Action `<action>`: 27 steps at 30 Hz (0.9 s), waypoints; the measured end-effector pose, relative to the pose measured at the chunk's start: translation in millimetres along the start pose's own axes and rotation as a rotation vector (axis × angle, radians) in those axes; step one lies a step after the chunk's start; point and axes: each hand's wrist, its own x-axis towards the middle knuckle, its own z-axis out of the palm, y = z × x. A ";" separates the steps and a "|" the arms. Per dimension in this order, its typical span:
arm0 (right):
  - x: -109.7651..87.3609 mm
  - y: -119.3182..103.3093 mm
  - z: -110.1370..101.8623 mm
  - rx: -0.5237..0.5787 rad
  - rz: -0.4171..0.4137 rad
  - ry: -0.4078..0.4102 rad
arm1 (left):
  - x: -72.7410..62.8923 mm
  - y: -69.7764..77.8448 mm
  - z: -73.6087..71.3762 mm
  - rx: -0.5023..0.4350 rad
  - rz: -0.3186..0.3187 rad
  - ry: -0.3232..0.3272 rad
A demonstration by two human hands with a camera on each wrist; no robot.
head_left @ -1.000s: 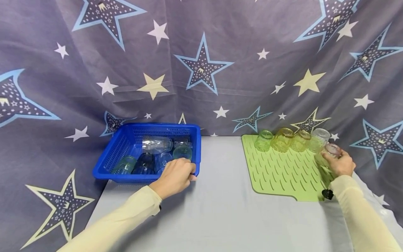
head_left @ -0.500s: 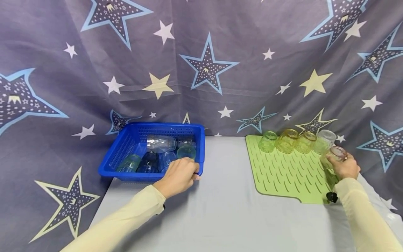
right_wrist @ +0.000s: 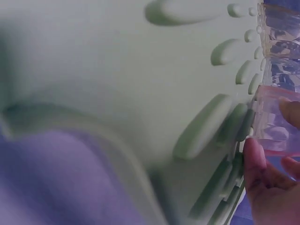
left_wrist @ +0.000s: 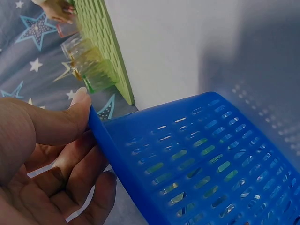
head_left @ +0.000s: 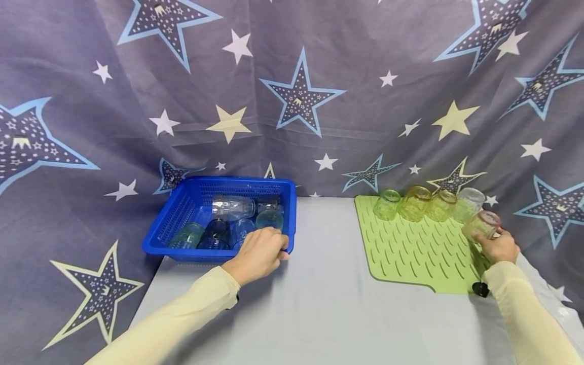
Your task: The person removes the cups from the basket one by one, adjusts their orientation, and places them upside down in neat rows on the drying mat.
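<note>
My left hand [head_left: 261, 253] grips the front right rim of a blue plastic basket [head_left: 189, 252], with the thumb over its edge in the left wrist view. Several glasses lie inside, among them a clear glass [head_left: 232, 208] on its side and a greenish glass [head_left: 269, 219] near my knuckles. At the right end of a green drying mat [head_left: 410, 253], my right hand [head_left: 501, 247] holds a pink-tinted glass [head_left: 482, 224] between thumb and fingers. In the right wrist view the pink glass [right_wrist: 274, 126] stands at the mat's surface, close to its neighbour.
Along the mat's back edge stand a green glass [head_left: 387, 205], two yellow glasses [head_left: 414, 204] and a clear glass [head_left: 468, 205] in a row. A pale table [head_left: 324, 304] lies between basket and mat. A star-patterned curtain [head_left: 292, 152] hangs behind.
My right hand has sunk slightly along the pink glass, so more of its side shows. The head view has shifted a little. My left hand stays on the basket rim.
</note>
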 end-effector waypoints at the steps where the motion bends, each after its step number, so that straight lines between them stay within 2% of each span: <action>1: -0.6 1.2 -0.6 0.005 0.004 -0.003 | 0.4 0.6 -0.3 -0.002 0.000 -0.002; 6: -6.3 0.9 -5.9 0.035 0.045 -0.002 | 1.5 1.3 0.8 -0.013 0.011 -0.006; 13: -16.1 -14.3 -9.8 0.108 0.029 0.071 | -0.2 -1.3 1.8 -0.021 0.022 0.008; 22: -28.2 -41.4 13.5 0.247 0.106 0.216 | 0.3 -6.9 -3.2 -0.056 0.017 -0.038; 27: -43.2 -51.1 25.9 0.276 0.066 0.219 | -1.9 -10.3 -1.4 -0.092 0.028 -0.054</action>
